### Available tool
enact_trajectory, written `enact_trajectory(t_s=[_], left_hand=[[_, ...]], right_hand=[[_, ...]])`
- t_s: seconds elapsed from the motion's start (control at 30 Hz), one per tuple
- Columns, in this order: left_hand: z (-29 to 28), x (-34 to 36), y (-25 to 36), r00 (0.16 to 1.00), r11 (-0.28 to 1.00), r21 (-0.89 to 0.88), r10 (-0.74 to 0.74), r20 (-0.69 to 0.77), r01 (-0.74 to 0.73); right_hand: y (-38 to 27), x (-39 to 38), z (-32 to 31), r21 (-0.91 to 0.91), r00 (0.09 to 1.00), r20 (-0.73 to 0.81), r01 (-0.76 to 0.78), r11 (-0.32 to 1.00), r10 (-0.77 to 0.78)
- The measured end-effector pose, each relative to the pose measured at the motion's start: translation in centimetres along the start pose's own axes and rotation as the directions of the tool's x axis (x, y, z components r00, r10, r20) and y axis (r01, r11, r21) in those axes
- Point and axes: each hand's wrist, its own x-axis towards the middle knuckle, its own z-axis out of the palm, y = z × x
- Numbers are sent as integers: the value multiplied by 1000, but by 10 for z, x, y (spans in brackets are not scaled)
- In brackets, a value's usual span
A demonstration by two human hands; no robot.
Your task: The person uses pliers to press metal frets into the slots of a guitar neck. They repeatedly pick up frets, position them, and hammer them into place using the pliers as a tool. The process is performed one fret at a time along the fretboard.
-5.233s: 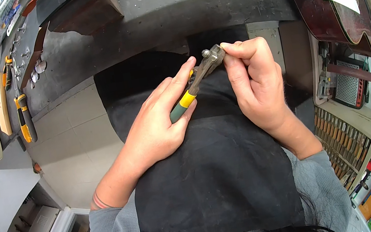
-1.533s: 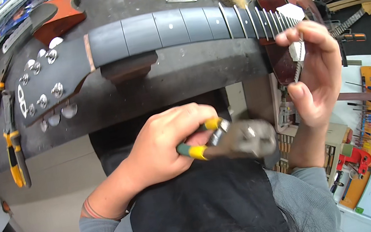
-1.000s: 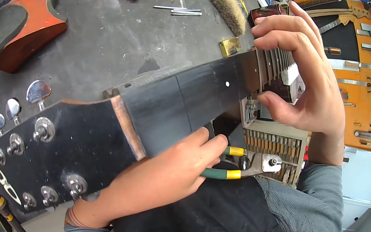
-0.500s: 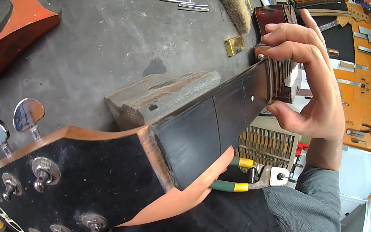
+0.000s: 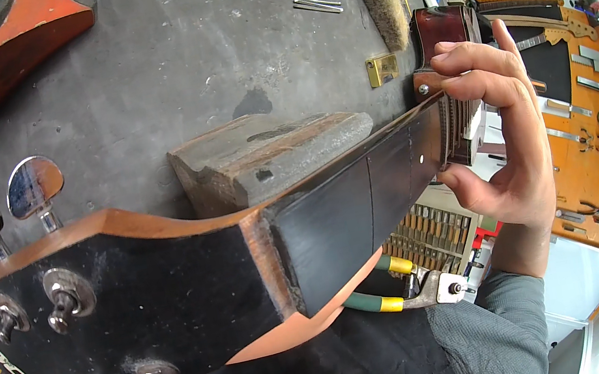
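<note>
The headstock [image 5: 167,298] is lying nearest, its chrome tuners showing along both edges. The guitar's neck [image 5: 332,237] is running rightward over the lap, past the bench edge. The left hand [image 5: 316,327] is holding the pliers [image 5: 424,295] below it; the neck is hiding its fingers, so their exact set cannot be told. The right hand [image 5: 516,149] is spanning the neck at the frets [image 5: 451,128], thumb and fingers curving apart; whether they are pinching a fret cannot be told. Beyond, a block [image 5: 293,152] is sitting on the bench [image 5: 158,68]; farther, a brush [image 5: 385,12] and thin rods [image 5: 311,4] are lying.
</note>
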Motion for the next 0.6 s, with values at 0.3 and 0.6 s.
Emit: enact_trajectory(t_s=[0.3, 0.6], left_hand=[[-2, -1, 0, 1000, 998, 59, 2, -4, -2], [9, -7, -5, 1000, 999, -40, 9, 18, -9]], right_hand=[[4, -3, 1, 32, 1000, 3, 5, 999, -5], [4, -3, 1, 22, 1000, 9, 16, 1000, -16]])
